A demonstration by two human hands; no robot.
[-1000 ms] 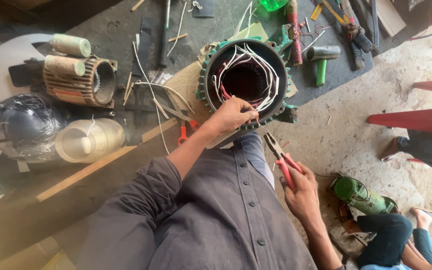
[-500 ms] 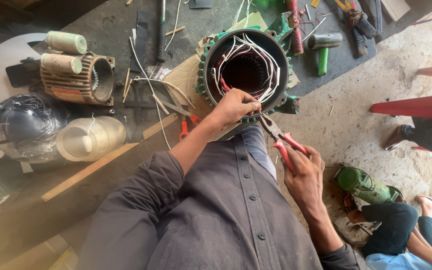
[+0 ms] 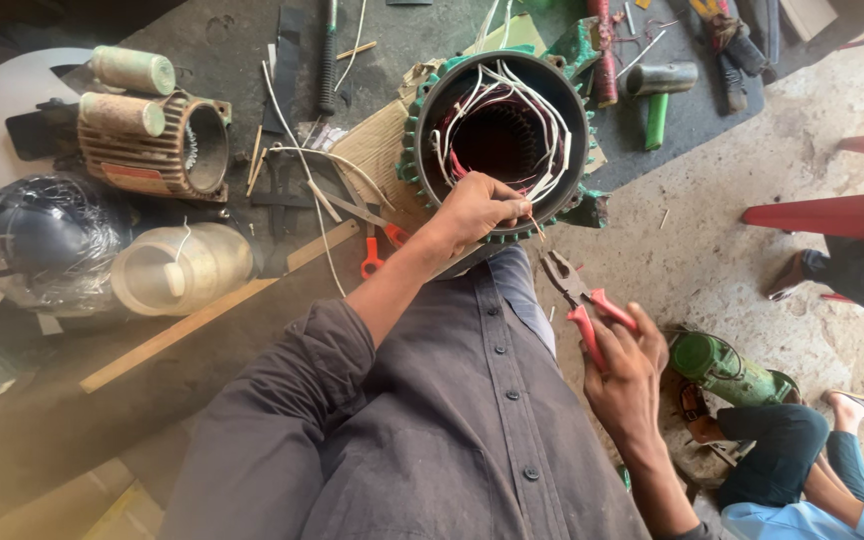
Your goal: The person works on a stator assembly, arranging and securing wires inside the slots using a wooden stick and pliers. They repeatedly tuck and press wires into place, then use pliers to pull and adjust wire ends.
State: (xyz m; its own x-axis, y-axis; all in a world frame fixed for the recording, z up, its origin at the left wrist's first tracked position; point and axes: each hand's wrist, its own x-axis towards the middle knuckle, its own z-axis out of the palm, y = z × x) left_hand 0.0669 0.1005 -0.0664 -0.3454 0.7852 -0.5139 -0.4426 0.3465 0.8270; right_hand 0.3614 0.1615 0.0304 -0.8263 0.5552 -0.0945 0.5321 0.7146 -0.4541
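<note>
A green motor stator [image 3: 422, 130] lies on its side with its round opening toward me, white and red wires [image 3: 542, 130] looping inside. My left hand [image 3: 477, 208] rests on the stator's lower rim and pinches thin wire ends there. My right hand [image 3: 627, 365] sits lower right, away from the stator, gripping red-handled pliers [image 3: 577, 295] whose jaws point up toward the rim. My grey shirt fills the bottom of the view.
A smaller brown motor housing [image 3: 157, 150] with two pale cylinders lies at left, above a wrapped dark object [image 3: 37, 245] and a clear plastic tub [image 3: 182, 268]. A green-handled hammer [image 3: 657, 95] and tools lie at top right. Another person's leg [image 3: 802, 450] and a green can [image 3: 727, 365] are at lower right.
My right hand with the pliers has drawn back down from the stator's rim. My left hand stays on the rim, still on the wire ends.
</note>
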